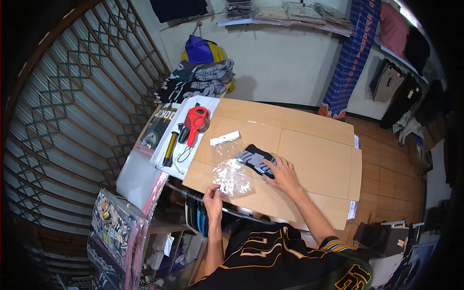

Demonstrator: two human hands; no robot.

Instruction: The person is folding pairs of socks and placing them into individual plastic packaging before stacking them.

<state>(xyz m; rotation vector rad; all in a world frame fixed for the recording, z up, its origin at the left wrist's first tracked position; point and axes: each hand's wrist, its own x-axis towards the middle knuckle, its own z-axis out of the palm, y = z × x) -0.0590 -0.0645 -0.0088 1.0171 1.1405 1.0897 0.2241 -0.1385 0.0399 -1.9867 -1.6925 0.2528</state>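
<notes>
A clear plastic bag (232, 177) with a white header strip lies on a flattened cardboard sheet (311, 152). At its near left corner is my left hand (213, 197), fingertips pinching the edge of the plastic. A folded black and grey knitted item, which looks like a pair of socks (253, 159), rests partly over the bag's right side. My right hand (281, 172) lies on the right end of the folded item, with the fingers over it; whether they grip it or only press on it cannot be told.
Left of the cardboard lie a red tape dispenser (197, 123), a yellow and black hand pump (170, 148) and packaged garments (157, 127). Behind them stands a pile of folded grey and black knitwear (199, 81). Hangers (194, 203) hang below the near edge.
</notes>
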